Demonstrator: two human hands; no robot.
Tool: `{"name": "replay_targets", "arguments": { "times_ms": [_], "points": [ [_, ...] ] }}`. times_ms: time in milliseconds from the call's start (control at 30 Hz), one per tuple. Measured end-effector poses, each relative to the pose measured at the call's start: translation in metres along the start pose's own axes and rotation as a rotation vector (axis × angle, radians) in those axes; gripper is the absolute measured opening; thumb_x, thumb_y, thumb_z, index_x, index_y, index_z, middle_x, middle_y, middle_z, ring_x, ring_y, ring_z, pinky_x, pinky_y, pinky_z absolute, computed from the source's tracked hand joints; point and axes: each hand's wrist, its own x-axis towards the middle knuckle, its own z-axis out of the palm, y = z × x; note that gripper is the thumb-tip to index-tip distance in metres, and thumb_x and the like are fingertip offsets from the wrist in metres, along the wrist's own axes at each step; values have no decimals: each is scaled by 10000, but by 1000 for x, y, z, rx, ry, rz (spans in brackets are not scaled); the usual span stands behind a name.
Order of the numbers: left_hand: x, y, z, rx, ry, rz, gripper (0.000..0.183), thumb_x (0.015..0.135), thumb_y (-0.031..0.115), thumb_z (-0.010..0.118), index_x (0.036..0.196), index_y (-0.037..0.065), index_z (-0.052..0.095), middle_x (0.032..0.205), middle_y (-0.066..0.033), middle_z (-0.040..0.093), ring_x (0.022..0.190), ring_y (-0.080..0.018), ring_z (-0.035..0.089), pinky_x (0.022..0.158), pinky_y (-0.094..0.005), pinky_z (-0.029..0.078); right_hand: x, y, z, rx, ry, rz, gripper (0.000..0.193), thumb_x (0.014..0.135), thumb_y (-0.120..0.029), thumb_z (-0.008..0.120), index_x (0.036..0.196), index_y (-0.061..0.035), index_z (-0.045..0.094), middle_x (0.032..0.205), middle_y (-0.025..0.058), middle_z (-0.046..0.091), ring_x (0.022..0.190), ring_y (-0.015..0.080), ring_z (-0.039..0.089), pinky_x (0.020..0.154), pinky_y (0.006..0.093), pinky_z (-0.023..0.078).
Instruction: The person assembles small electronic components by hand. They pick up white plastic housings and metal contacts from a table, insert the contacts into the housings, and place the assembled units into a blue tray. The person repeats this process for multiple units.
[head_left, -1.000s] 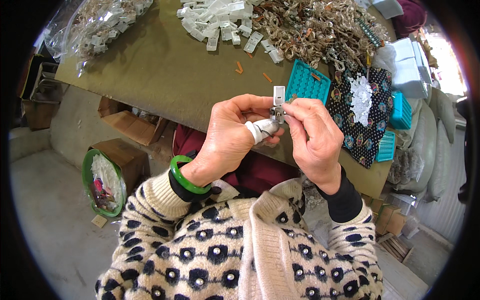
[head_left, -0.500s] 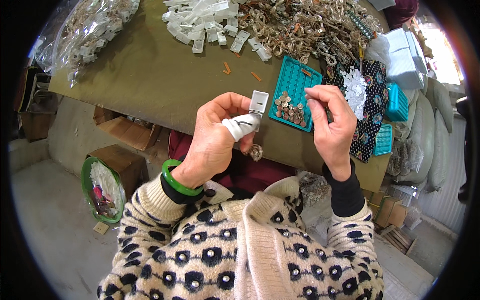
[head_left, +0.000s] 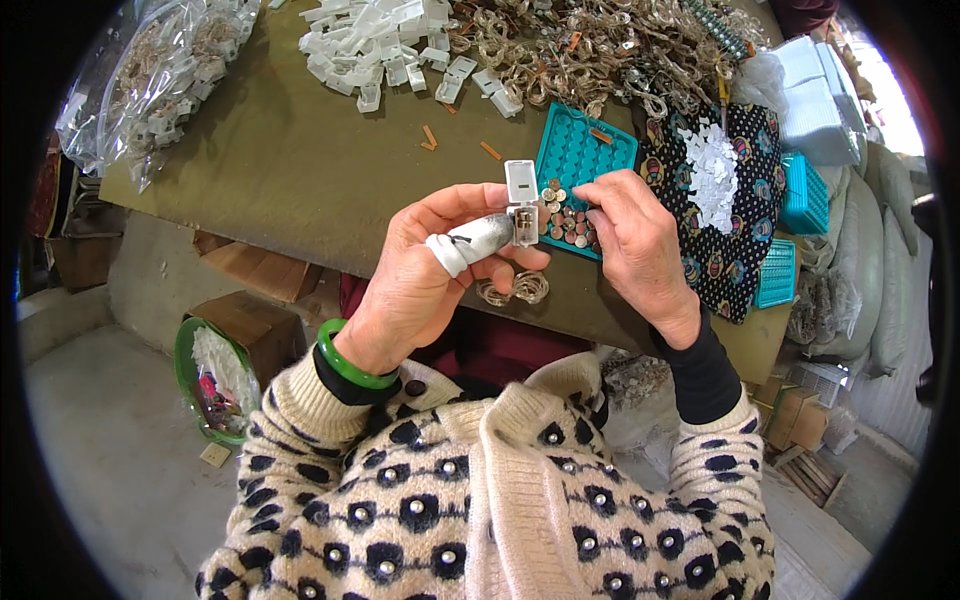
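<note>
Olive table (head_left: 260, 180); left hand (head_left: 400, 262) grasps an open white box (head_left: 521, 182) over it; right hand (head_left: 647, 255) at the teal tray (head_left: 575, 138), its grip I cannot tell; green tub (head_left: 186, 362) on grey floor (head_left: 110, 440).

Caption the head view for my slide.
Left hand holding an open white case, right hand at a teal tray of metal discs.

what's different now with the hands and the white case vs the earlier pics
The right hand has let go of the open white case and moved right, its fingertips now over the round discs in the teal tray; whether it holds one is unclear. The left thumb has uncovered the case's lower half since the middle picture. Unchanged: the left hand holds the case open.
</note>
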Motion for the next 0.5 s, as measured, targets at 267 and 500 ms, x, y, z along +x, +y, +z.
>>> {"name": "replay_targets", "arguments": {
  "times_ms": [267,500],
  "points": [
    [5,-5,0,-86,14,-37,261,969,101,568,1225,60,599,1187,-259,632,947,-292,709,622,-274,586,5,-21,-3,315,122,229,193,838,109,602,998,10,647,946,103,616,822,192,632,700,292,524],
    [1,-4,0,-127,31,12,256,960,101,587,1210,47,604,1073,-192,675,820,-210,709,508,-211,526,14,-57,15,357,361,83,195,837,89,643,1003,-12,666,938,107,617,790,196,607,668,275,508]
  ]
}}
